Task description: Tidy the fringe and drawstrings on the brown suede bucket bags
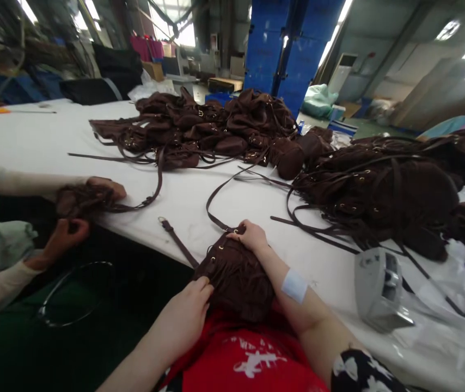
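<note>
A dark brown drawstring bag [240,277] with a row of gold eyelets lies against my body at the table's front edge. My left hand [194,302] grips its near left side, the fingertips closed on the fabric. At the bag's upper edge, my right hand [251,237] pinches the rim close to an eyelet. One strap [214,204] runs from the rim toward the back of the table. A shorter strap with a buckle [177,242] sticks out to the left. The inside of the bag is hidden.
Several brown bags are heaped on the white table [134,245] at the back and in a pile [379,190] at right. A grey tape dispenser [379,288] stands nearby on the right. At left, a co-worker's hands [69,234] hold another brown bag [81,200].
</note>
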`<state>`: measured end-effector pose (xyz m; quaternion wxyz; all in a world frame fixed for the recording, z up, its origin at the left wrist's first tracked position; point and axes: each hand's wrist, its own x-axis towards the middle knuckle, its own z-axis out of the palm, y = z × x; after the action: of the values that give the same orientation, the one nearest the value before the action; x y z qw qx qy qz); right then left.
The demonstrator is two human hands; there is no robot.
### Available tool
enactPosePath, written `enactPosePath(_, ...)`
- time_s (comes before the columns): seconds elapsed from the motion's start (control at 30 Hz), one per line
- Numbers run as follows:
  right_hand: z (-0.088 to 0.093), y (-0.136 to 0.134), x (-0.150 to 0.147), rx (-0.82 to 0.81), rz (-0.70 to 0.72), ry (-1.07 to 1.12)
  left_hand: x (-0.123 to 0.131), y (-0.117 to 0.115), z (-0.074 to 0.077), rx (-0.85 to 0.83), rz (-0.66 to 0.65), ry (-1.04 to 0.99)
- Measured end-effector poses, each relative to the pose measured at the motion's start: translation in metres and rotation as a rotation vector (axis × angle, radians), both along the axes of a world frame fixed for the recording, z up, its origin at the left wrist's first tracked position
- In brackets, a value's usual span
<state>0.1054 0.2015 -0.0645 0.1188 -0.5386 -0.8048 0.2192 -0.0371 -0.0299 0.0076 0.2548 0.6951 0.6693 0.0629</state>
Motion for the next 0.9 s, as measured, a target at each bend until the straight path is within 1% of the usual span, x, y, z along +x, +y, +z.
enactPosePath(0.1,-0.002,-0.001,0.0,0.008,0.039,0.014,0.003,-0.002,0.015,-0.009,0.005,-0.007)
enactPosePath(0.2,-0.004,-0.001,0.0,0.0,0.045,0.03,0.006,-0.001,0.027,0.033,-0.011,-0.111)
enactPosePath(0.3,-0.006,0.0,0.001,-0.005,0.02,0.071,0.009,0.005,0.037,0.012,-0.029,-0.229)
enactPosePath(0.37,-0.007,0.004,0.003,0.005,-0.017,0.107,0.011,0.01,0.042,0.004,-0.008,-0.265)
enactPosePath(0.4,-0.007,0.007,0.005,0.014,-0.036,0.119,0.012,0.01,0.042,-0.01,0.005,-0.271)
enactPosePath(0.47,-0.006,0.02,0.012,0.017,-0.083,0.117,0.013,0.008,0.04,-0.101,-0.005,-0.282)
enactPosePath(0.53,-0.005,0.037,0.025,0.027,-0.174,0.088,0.011,-0.001,0.034,-0.238,-0.041,-0.264)
enactPosePath(0.57,-0.005,0.046,0.032,0.037,-0.228,0.072,0.008,-0.006,0.029,-0.287,-0.04,-0.235)
enactPosePath(0.6,-0.004,0.054,0.039,0.052,-0.275,0.059,0.004,-0.011,0.025,-0.299,-0.014,-0.192)
enactPosePath(0.67,-0.004,0.065,0.049,0.089,-0.312,0.046,-0.004,-0.016,0.017,-0.214,0.076,-0.099)
enactPosePath(0.73,-0.004,0.065,0.051,0.101,-0.275,0.047,-0.009,-0.01,0.011,-0.061,0.111,-0.072)
enactPosePath(0.8,-0.004,0.055,0.046,0.106,-0.209,0.056,-0.005,0.009,0.007,0.118,0.066,-0.089)
enactPosePath(0.9,-0.006,0.033,0.035,0.111,-0.123,0.062,0.018,0.057,0.001,0.313,-0.07,-0.066)
